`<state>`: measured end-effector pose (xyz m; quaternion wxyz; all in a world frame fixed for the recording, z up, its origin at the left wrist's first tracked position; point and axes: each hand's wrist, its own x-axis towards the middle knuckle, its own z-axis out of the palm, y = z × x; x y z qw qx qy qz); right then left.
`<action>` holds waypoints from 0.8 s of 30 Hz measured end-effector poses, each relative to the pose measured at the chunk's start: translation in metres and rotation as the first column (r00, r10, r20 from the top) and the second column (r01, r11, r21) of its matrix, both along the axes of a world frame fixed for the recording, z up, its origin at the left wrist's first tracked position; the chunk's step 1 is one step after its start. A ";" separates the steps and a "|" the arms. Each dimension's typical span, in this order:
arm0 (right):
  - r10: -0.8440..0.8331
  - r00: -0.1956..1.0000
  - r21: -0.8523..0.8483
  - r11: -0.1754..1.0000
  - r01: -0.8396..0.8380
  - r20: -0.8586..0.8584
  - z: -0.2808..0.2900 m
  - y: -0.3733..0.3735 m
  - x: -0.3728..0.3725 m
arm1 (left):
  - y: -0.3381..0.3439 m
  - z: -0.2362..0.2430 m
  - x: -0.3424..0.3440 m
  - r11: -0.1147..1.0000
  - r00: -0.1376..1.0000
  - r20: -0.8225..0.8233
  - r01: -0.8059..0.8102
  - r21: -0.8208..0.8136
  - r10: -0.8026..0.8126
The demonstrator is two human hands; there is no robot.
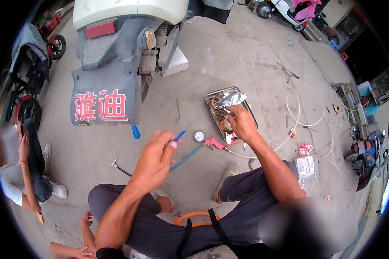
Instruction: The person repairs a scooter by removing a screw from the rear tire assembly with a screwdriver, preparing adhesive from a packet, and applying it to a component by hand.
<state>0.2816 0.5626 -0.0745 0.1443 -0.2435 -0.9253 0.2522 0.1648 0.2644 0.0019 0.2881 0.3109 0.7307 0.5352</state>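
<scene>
My left hand (153, 157) is closed around a short, flat blue strip (180, 134), raised above the concrete. My right hand (243, 125) reaches over a metal tray (209, 96) full of small parts, fingers curled at a silver packet (234, 98); exactly what they grip is hidden. Below the tray, a round pressure gauge (199, 136) is beside a pink inflator gun (215, 143) with a teal hose (188, 154) and a clear hose.
A scooter's rear with a lettered mudflap (103, 82) stands ahead. One person (28, 181) sits at left; another person's arms (87, 239) show below. Parked scooters (365, 153) line both sides. Loose hoses (299, 108) and a plastic bag (304, 166) lie at right.
</scene>
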 end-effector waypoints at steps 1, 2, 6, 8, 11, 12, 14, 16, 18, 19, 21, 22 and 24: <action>0.079 0.997 -0.132 0.988 -0.078 0.007 0.011 -0.018 -0.002 | -0.003 -0.003 -0.002 1.000 1.000 -0.002 0.006 0.008 -0.006; 0.176 0.984 -0.240 0.956 -0.166 0.020 0.009 -0.033 -0.004 | -0.008 -0.006 -0.004 0.999 0.998 -0.047 0.032 0.023 -0.031; 0.535 0.845 -0.690 0.608 -0.393 -0.010 0.021 -0.104 -0.005 | -0.014 0.003 0.000 0.998 0.999 -0.025 0.040 -0.043 -0.041; 0.545 0.832 -0.800 0.453 -0.394 -0.101 0.028 -0.128 -0.001 | -0.013 0.003 0.003 1.000 1.000 -0.007 0.020 -0.008 -0.020; 0.523 0.823 -0.888 0.242 -0.392 -0.221 0.027 -0.138 0.003 | -0.010 -0.001 0.008 0.999 1.000 0.000 0.000 0.036 0.000; 0.508 0.825 -0.896 0.205 -0.393 -0.246 0.027 -0.137 0.004 | -0.009 -0.002 0.009 0.999 1.000 -0.011 0.000 0.047 0.000; 0.569 0.806 -0.848 0.336 -0.409 -0.163 0.033 -0.125 0.000 | -0.012 0.004 0.010 0.999 1.000 0.006 0.011 0.048 -0.011; 0.625 0.776 -0.784 0.440 -0.437 -0.081 0.034 -0.108 -0.007 | -0.017 0.013 0.009 0.999 1.000 0.018 0.007 0.035 -0.008; 0.679 0.723 -0.564 0.649 -0.511 0.127 0.024 -0.077 -0.008 | -0.016 0.019 0.009 1.000 1.000 -0.022 0.017 -0.015 -0.017; 0.665 0.726 -0.500 0.695 -0.516 0.176 0.008 -0.054 -0.007 | -0.014 0.020 0.010 1.000 1.000 -0.021 0.016 -0.019 -0.017; 0.626 0.708 -0.261 0.780 -0.569 0.326 -0.029 0.000 -0.006 | -0.012 0.019 0.012 0.998 0.997 -0.071 0.036 -0.058 -0.040; 0.513 0.710 -0.108 0.839 -0.533 0.482 -0.043 0.024 -0.007 | -0.013 0.018 0.013 0.997 0.997 -0.066 0.035 -0.065 -0.040; 0.365 0.695 0.006 0.883 -0.470 0.620 -0.087 0.080 -0.013 | -0.013 0.016 0.013 0.992 0.988 -0.106 0.104 -0.071 -0.111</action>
